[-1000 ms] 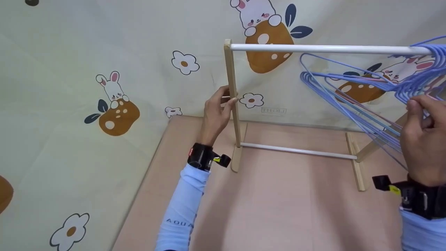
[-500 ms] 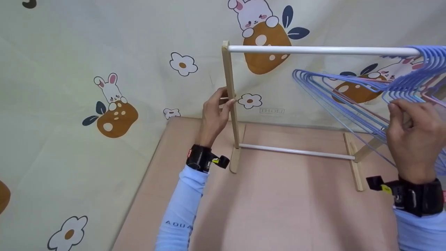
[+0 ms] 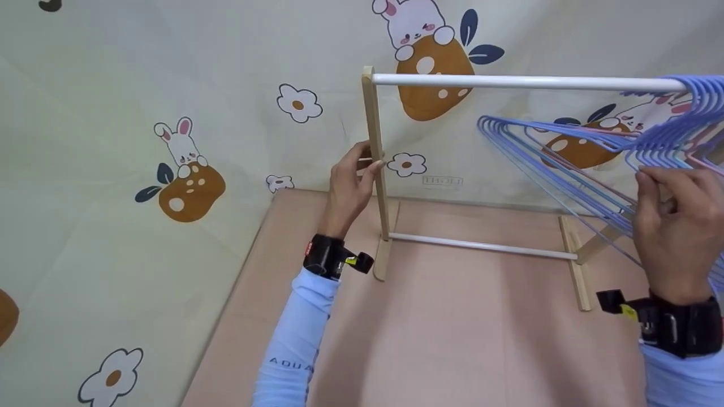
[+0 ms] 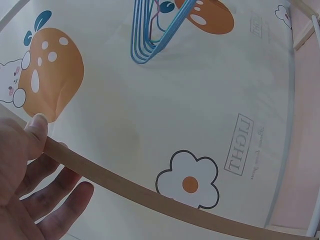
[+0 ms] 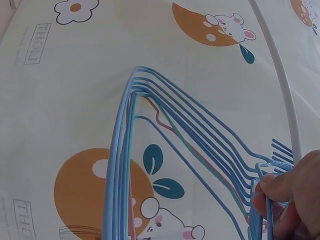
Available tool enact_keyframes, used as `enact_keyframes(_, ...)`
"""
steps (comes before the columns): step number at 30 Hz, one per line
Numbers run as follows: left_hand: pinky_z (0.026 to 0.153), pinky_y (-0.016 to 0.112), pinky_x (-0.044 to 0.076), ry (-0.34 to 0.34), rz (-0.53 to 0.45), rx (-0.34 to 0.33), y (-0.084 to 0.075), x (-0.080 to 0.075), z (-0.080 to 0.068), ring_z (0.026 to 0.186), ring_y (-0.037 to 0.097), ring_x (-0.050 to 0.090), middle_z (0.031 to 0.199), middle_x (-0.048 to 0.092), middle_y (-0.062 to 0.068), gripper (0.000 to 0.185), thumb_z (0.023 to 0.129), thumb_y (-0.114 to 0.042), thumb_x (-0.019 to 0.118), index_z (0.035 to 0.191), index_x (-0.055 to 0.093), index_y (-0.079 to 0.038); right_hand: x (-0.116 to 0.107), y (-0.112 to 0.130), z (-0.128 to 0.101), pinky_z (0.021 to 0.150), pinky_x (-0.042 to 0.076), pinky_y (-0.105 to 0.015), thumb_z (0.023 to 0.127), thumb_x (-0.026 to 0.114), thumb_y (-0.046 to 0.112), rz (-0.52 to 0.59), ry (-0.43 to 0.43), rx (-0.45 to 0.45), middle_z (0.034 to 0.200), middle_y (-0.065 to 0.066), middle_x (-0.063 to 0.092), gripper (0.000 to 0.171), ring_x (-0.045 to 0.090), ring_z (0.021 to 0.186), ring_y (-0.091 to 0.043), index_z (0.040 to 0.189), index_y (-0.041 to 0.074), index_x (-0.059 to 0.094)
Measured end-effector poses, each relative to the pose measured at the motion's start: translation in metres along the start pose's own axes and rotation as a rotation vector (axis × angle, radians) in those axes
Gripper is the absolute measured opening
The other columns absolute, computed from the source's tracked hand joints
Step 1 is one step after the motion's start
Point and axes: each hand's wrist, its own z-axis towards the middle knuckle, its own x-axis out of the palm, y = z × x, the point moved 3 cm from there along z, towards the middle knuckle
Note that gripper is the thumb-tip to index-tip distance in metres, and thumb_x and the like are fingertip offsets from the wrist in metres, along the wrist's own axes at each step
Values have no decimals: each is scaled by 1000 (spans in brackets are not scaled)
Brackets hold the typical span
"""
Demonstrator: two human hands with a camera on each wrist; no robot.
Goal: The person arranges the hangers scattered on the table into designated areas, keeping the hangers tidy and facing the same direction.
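Note:
In the head view my left hand [image 3: 349,183] pinches the wooden upright [image 3: 371,113] of a small clothes rack, thumb on the near side. The left wrist view has the fingers running behind that same post [image 4: 135,188]. Several wire hangers [image 3: 701,104], mostly blue with pink and teal ones among them, hang bunched at the rack's right. My right hand [image 3: 681,226] is at the bunch, thumb and forefinger pinching a blue hanger below its hook. In the right wrist view, the fingers of this hand [image 5: 300,192] partly cover the hangers' necks.
The rack's white top rod [image 3: 509,82] runs across from the post. A lower white rod [image 3: 481,243] joins wooden feet [image 3: 578,282] on the pinkish surface [image 3: 452,339]. Behind and to the left is a cream backdrop [image 3: 226,68] printed with rabbits and flowers.
The hanger that sat raised above the others a second ago now lines up with the bunch on the rod. My right hand has shifted left; my left hand stays on the post.

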Motion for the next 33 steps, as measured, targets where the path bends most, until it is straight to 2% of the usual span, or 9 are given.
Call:
enact_keyframes(7, 74, 23, 54, -2, -17, -6, -1, 2, 0, 94, 14, 61, 103, 61, 2, 30, 93, -10, 58, 123, 55, -4, -3, -10, -6, 59, 23, -19, 96, 52, 18, -37, 18, 7, 95, -22, 53, 26, 44, 71, -27, 108, -1, 67)
enact_keyframes(13, 74, 23, 54, -2, -20, 2, -1, 3, 0, 94, 15, 60, 104, 60, 2, 30, 93, -10, 58, 122, 55, -5, -9, -10, -9, 60, 23, -12, 96, 52, 15, -38, -13, -14, 100, -22, 55, 24, 43, 67, -28, 109, 1, 66)
enact_keyframes(19, 74, 22, 54, -4, 4, 2, -1, 4, 1, 95, 15, 61, 104, 61, 3, 30, 94, -17, 57, 123, 55, -7, -19, -15, -22, 62, 25, -7, 97, 52, 16, -53, -53, 3, 106, -21, 56, 24, 43, 63, -27, 114, 6, 65)
enact_keyframes(24, 75, 23, 54, -11, -4, 13, -1, 3, 1, 95, 16, 61, 105, 60, 3, 32, 94, -22, 56, 123, 55, -7, -22, -14, -32, 64, 25, -8, 93, 58, 9, -4, -114, -45, 103, -23, 56, 20, 41, 61, -31, 110, 5, 67)
enact_keyframes(27, 74, 24, 54, -19, -17, 31, 0, 3, 0, 95, 17, 61, 106, 61, 3, 33, 94, -23, 57, 124, 55, -7, -20, -10, -40, 63, 25, -8, 89, 63, 3, 48, -125, -99, 94, -23, 58, 17, 41, 58, -27, 104, 3, 70)
enact_keyframes(31, 74, 25, 54, -40, -38, 69, 2, 4, -3, 95, 17, 61, 109, 60, 4, 34, 94, -19, 57, 126, 54, -6, -16, -3, -51, 56, 26, -7, 85, 66, -1, 160, -75, -144, 86, -22, 58, 14, 39, 57, -11, 98, 0, 72)
enact_keyframes(33, 75, 25, 54, -45, -32, 79, 3, 5, -5, 98, 16, 60, 112, 59, 5, 36, 95, -18, 56, 129, 52, -6, -13, 0, -57, 54, 27, -7, 85, 65, -2, 206, -11, -147, 87, -22, 58, 15, 38, 59, -4, 98, -1, 71)
